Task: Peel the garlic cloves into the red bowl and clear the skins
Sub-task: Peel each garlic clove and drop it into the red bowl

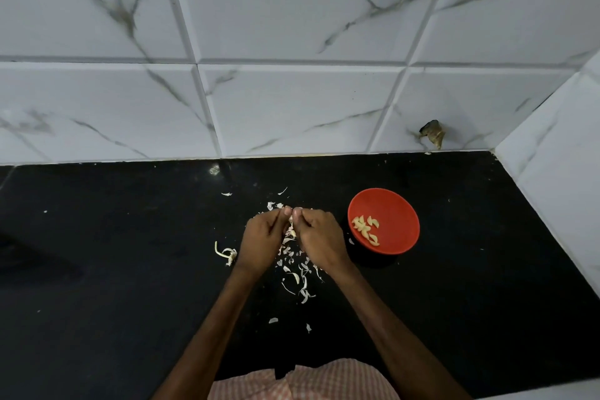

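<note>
Small clove [291, 220], mostly hidden, is pinched between curled fingers [302, 214] of left hand [263, 234] and right hand [319, 234] above skins [298, 273] scattered on worktop [130, 269], presumably so peel is shed there; red bowl [397, 204], peeled cloves [367, 229] inside, is kept just right.

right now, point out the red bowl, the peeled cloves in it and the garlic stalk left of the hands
red bowl [397, 216], head view, bare inner wall
peeled cloves [366, 229], head view, middle of the pile
garlic stalk [231, 258], head view, its frayed lower end
</note>
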Demonstrator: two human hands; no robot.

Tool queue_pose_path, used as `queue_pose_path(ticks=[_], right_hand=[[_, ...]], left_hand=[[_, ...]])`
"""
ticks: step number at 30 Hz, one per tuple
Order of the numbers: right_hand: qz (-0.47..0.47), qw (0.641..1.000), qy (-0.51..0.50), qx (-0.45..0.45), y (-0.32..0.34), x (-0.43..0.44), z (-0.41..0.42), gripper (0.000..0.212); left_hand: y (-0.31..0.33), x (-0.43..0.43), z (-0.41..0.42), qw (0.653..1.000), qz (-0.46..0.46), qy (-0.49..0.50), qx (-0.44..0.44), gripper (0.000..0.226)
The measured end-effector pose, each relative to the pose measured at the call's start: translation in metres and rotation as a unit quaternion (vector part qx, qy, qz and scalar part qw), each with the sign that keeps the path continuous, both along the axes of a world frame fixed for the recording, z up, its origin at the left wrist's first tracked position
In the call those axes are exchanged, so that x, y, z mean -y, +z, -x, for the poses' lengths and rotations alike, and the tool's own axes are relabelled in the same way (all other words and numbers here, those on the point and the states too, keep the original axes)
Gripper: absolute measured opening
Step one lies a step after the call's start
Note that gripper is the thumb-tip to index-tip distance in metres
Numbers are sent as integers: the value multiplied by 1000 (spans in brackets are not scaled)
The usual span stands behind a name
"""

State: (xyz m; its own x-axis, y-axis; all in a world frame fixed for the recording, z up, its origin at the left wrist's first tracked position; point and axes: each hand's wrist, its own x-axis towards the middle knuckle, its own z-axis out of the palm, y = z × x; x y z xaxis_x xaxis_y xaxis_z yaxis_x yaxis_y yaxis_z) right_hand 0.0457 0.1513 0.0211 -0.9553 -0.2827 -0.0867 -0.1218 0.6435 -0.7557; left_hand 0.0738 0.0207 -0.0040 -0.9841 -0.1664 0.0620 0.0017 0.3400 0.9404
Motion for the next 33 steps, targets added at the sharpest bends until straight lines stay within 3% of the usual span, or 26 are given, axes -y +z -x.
queue_pose_path(ticks=[2,4,5,7,8,10,12,14,16,18,20,22,24,25,27,29,31,33], right_hand=[[158,974,-57,152,-1,2,1,55],[198,962,-50,182,3,2,0,55],[165,975,-25,146,3,1,1,52],[23,999,21,-9,2,0,0,44],[-55,993,36,-103,1,-1,-2,39],[-163,945,63,-275,-6,0,-6,33],[-219,913,55,-341,-9,1,-9,21],[-159,955,19,-250,-10,5,-8,23],[38,997,-20,-58,-11,6,-5,34],[213,972,-59,77,-8,5,-2,41],[288,944,-66,149,-5,2,-2,47],[304,934,-58,181,-1,-2,-2,50],[304,933,-49,184,1,-5,0,50],[307,932,-48,185,3,-6,0,50],[311,928,-54,197,5,-7,0,50],[298,929,-57,212,7,-8,0,52],[282,932,-53,222,8,-9,-1,53],[275,932,-50,230,8,-8,-1,53]], left_hand=[[-2,3,-1,999,38,-2,-25,47],[-2,3,-1,998,48,-3,-29,47],[-3,3,0,999,41,1,-21,47],[-4,3,3,1000,12,25,-10,49],[-4,2,4,999,-6,41,-3,51],[-6,3,6,997,-27,68,21,51],[-8,5,5,995,21,89,32,49],[-10,5,4,993,63,90,32,48],[-12,6,2,996,-7,83,21,48],[-17,9,2,993,-77,87,25,46],[-22,11,3,994,-80,72,26,35],[-25,11,3,996,-59,53,41,8],[-27,10,1,998,-2,46,47,33],[-25,10,0,996,51,53,43,32],[-21,12,-1,986,144,69,49,6],[-19,16,-2,978,183,88,53,30],[-13,17,1,988,133,71,38,25],[-5,13,2,1000,-24,13,5,8]])
